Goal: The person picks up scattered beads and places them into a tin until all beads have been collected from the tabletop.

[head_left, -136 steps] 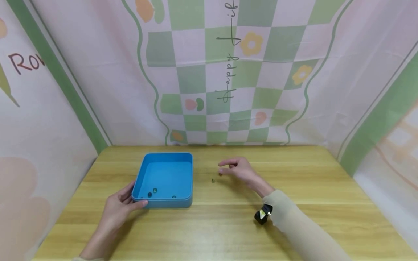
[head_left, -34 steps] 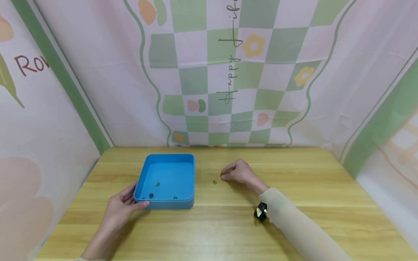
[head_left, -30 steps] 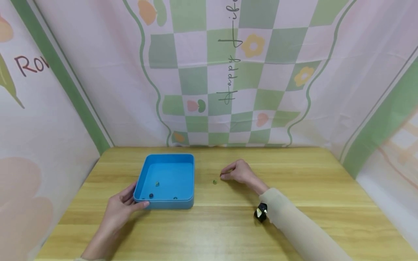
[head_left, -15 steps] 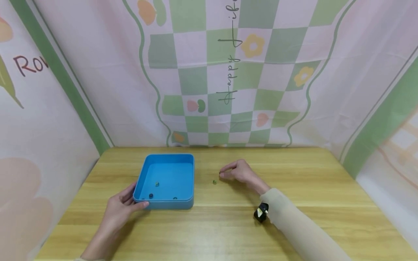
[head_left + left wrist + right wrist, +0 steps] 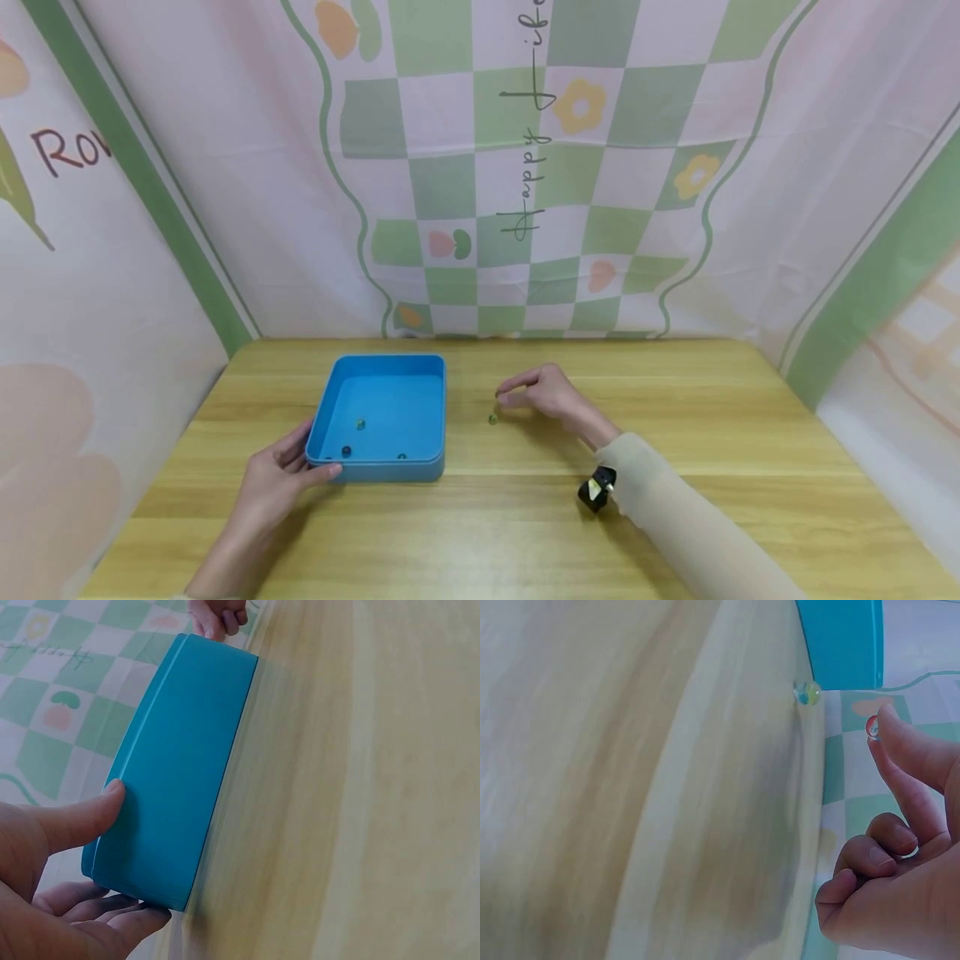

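My left hand (image 5: 273, 483) grips the near left corner of an open blue plastic box (image 5: 386, 472), thumb on the front wall and fingers along the left side, as the left wrist view shows. My right hand (image 5: 551, 393) is to the right of the box, above the table. Between its thumb and forefinger tips it pinches a clear glass marble (image 5: 872, 727) with red in it; the other fingers are curled in. Just below those fingertips, a green-yellow marble (image 5: 492, 419) lies on the table.
Inside the box lie several marbles, among them a greenish one (image 5: 361, 424) and a dark one (image 5: 346, 451). The wooden table (image 5: 480, 533) ends at a patterned cloth (image 5: 502, 275) behind, with more cloth on both sides. A small black device (image 5: 597, 489) hangs at my right wrist.
My right hand has come up slightly and moved left with the pinched marble. Compared with the oldest frame, a greenish marble in the box has shifted away from the front wall. My left hand stays put.
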The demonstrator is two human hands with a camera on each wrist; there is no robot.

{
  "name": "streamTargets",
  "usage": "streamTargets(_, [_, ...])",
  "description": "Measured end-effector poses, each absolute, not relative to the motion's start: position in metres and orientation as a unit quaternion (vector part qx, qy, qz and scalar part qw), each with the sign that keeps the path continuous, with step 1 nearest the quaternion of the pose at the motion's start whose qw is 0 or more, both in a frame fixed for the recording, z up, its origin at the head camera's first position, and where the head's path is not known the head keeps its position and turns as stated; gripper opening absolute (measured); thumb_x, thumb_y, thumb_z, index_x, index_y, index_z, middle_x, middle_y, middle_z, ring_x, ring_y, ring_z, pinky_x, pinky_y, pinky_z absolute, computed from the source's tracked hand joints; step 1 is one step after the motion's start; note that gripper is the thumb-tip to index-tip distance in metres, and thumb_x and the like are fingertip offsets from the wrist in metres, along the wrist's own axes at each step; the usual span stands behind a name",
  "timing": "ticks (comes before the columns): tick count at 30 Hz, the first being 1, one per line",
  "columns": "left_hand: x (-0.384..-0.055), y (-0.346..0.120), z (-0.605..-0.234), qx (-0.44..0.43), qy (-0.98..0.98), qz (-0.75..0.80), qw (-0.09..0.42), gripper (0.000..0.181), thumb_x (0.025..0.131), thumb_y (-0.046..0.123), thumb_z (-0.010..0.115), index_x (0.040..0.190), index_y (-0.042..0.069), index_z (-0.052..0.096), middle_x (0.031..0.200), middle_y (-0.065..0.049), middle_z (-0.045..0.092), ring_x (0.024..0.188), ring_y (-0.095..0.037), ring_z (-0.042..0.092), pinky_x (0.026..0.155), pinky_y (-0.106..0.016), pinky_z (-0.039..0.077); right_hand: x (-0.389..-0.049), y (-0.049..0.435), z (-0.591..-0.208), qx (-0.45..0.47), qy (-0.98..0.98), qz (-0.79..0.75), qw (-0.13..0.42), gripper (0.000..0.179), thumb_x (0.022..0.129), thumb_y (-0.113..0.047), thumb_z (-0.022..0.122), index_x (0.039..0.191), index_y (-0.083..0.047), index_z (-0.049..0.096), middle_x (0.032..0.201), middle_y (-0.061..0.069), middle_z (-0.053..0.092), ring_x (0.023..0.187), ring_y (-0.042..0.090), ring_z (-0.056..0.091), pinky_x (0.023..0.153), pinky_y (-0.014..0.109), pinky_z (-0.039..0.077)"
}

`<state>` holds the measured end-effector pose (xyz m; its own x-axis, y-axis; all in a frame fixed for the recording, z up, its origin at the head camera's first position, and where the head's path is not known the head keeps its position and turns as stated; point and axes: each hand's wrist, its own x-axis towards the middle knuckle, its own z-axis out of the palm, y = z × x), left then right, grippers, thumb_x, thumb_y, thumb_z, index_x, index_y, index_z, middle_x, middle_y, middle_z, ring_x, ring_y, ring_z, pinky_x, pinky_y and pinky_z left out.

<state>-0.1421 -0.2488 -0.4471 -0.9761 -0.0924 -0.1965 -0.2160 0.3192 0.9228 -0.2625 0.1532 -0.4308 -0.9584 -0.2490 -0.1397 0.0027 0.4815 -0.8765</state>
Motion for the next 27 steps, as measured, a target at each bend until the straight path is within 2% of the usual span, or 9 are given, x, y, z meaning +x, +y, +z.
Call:
streamTargets(7, [-0.142,-0.249,-0.448,-0.095,0.806,0.582,0.051,0.096,0.089,0.016,0.088,0.164,0.001,0.03,0.166,-0.026,0.029,0.15,-0.043,0.036,0.113,-0.041,0.043,-0.26,0.147,-0.425,-0.074,0.847,-0.51,0.129,0.022,0.092,-0.025,0.085,0.11,-0.012,0.084,0.13,0.009,0.073,0.138,0.04,0.052,0.12,0.064,0.034])
streamTargets(27, [-0.14,-0.248,-0.445,-0.098,0.81,0.575,0.055,0.096,0.09,0.019,0.088,0.164,0.002,0.03,0.166,-0.026,0.03,0.15,-0.043,0.035,0.111,-0.041,0.044,-0.256,0.12,-0.41,-0.085,0.828,-0.536,0.141,0.018,0.093,-0.022,0.084,0.109,-0.013,0.084,0.127,0.006,0.073,0.137,0.035,0.054,0.118,0.06,0.039])
